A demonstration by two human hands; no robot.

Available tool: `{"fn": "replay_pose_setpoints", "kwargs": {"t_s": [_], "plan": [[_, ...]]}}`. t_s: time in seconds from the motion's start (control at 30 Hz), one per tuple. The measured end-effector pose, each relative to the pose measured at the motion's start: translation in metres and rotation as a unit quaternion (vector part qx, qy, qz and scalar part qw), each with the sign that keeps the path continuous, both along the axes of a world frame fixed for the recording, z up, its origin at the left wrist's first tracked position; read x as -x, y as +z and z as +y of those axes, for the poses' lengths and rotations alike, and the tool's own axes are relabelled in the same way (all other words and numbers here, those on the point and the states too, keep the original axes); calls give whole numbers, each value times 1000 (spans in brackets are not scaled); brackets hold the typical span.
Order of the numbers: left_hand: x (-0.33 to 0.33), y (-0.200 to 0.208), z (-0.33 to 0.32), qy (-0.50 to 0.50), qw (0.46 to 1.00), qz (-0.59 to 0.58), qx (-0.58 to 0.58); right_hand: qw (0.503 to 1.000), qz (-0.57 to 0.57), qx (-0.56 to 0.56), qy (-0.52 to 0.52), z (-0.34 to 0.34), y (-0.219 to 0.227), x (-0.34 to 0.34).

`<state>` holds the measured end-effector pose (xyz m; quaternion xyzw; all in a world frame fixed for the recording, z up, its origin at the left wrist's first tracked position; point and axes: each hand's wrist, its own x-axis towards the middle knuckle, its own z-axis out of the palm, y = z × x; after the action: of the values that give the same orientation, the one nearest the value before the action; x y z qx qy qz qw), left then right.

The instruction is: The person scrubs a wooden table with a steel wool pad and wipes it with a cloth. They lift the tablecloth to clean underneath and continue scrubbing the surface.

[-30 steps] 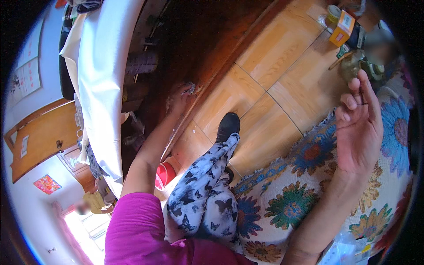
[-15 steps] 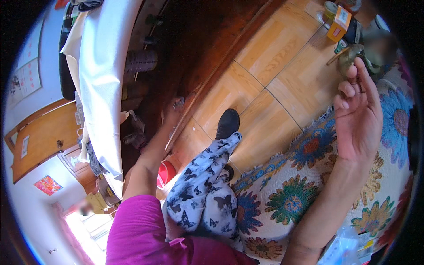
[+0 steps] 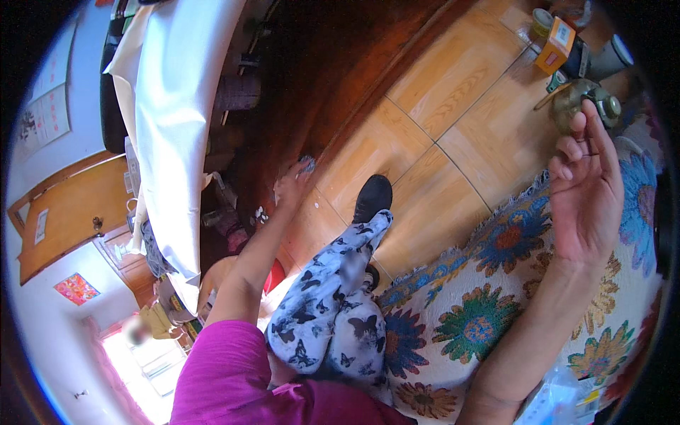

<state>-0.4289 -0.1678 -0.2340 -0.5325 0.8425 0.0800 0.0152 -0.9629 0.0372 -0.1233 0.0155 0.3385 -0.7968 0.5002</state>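
Observation:
Low down beside the dark wooden ledge, my left hand [image 3: 289,188] reaches out with its fingers closed on a small crumpled grey-blue piece [image 3: 307,165]. Whether that piece is cloth or plastic I cannot tell. My right hand [image 3: 586,198] is raised above a flowered woven cover [image 3: 467,312], palm showing, its index finger stretched and the others loosely bent. Nothing shows in it. Just beyond its fingertips is a greenish glass pot [image 3: 570,106] with a lid; a gap between them cannot be judged.
A white cloth [image 3: 170,106] hangs over a table at the left, with things stored beneath. An orange box [image 3: 555,46], a jar [image 3: 542,23] and a grey cup [image 3: 610,57] stand at the upper right. My black shoe [image 3: 372,198] rests on the tiled floor [image 3: 453,92].
My left hand has come up and right out of the shadow along the ledge, so the crumpled piece shows more clearly. The view has shifted slightly; my right hand keeps its pose.

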Motion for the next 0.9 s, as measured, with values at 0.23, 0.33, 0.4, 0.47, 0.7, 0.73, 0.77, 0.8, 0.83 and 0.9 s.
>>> {"fn": "replay_pose_setpoints", "kwargs": {"t_s": [0.23,0.33,0.4,0.47,0.7,0.73,0.77,0.8,0.83,0.9], "plan": [[110,-12,-45,-4,1000,-14,5,1000,3,13,5,-3,-2,-2],[111,-15,-50,-63,997,39,15,1000,2,11,7,1,-1,1],[91,-19,-41,-70,997,33,18,1000,-5,9,3,3,-3,5],[45,-10,-13,-31,999,14,-2,1000,-4,17,8,3,-3,4],[34,-16,-16,7,996,-84,19,1000,10,-7,-6,-3,0,2],[62,-18,-34,29,997,-66,16,1000,8,5,4,-4,1,1],[72,-19,-44,35,998,-46,10,1000,7,14,13,-2,-1,3],[81,-19,-52,43,999,-28,5,999,6,25,22,1,-3,6],[83,-15,-54,37,999,-9,-1,999,-14,32,28,3,-7,8],[71,-15,-48,8,1000,-3,15,999,-4,25,21,7,-9,11]]}}
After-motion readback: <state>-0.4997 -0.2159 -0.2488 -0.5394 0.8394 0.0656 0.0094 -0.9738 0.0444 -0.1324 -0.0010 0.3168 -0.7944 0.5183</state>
